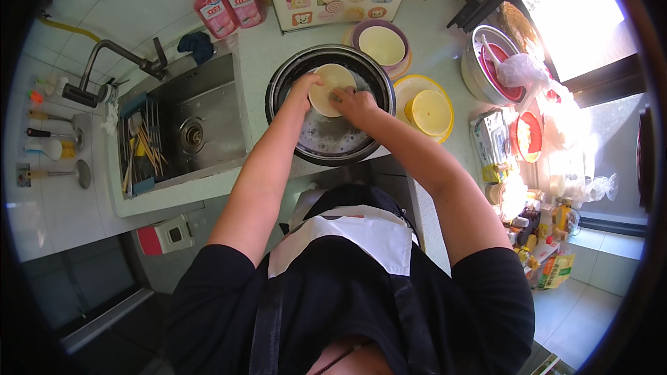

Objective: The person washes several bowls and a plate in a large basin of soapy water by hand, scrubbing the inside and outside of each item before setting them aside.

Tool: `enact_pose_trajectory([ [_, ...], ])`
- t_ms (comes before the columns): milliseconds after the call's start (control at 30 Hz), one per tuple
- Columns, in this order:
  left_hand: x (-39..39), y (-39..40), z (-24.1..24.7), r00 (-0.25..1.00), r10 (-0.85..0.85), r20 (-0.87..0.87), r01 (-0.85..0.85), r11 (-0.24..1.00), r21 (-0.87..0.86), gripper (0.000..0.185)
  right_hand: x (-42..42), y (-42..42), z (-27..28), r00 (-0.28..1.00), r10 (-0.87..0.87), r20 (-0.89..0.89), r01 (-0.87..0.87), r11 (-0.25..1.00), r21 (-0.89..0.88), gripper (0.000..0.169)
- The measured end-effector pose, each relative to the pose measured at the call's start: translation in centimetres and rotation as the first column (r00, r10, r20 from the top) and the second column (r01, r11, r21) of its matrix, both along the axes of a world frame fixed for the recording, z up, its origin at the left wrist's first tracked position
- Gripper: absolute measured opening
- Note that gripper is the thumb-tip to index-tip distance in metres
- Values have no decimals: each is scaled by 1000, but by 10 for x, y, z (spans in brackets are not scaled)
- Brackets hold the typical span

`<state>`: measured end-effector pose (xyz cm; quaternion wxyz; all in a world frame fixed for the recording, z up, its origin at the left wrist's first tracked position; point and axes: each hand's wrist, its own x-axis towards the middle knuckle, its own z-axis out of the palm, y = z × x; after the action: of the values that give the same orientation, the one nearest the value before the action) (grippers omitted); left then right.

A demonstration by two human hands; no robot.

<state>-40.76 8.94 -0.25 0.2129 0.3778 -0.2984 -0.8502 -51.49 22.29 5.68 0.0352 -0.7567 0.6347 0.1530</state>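
A pale cream bowl or dish is held over a dark round basin of sudsy water on the counter. My left hand grips its left rim, thumb on top. My right hand lies on its right side with the fingers bent inside; whether they hold a cloth or sponge cannot be told. Behind the basin stands a purple-rimmed bowl. To the right a yellow bowl rests on a yellow-rimmed plate.
Left of the basin is a steel sink with a faucet and a rack of chopsticks. Pink pump bottles and a utensil box stand at the back. A large pot, wipes pack and red basket line the right.
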Motion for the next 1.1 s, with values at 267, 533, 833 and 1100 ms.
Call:
enact_pose_trajectory([
  [267, -4, 4, -2, 992, 101, 79, -102, 995, 13, 29, 22, -8, -43, 783, -146, 605, 208, 978, -33, 36],
  [533, 1, 0, 4, 998, -27, 56, 20, 991, 132, 31, 18, 6, -17, 876, -118, 467, 162, 985, -54, 32],
  [833, 2, 0, 8, 999, -34, -34, 40, 978, 206, 39, 9, -1, -27, 955, -149, 256, 178, 979, -97, 30],
  [1100, -1, 20, 12, 999, 20, -33, -13, 978, 208, 41, 16, -2, -21, 658, -334, 675, 376, 922, 89, 39],
])
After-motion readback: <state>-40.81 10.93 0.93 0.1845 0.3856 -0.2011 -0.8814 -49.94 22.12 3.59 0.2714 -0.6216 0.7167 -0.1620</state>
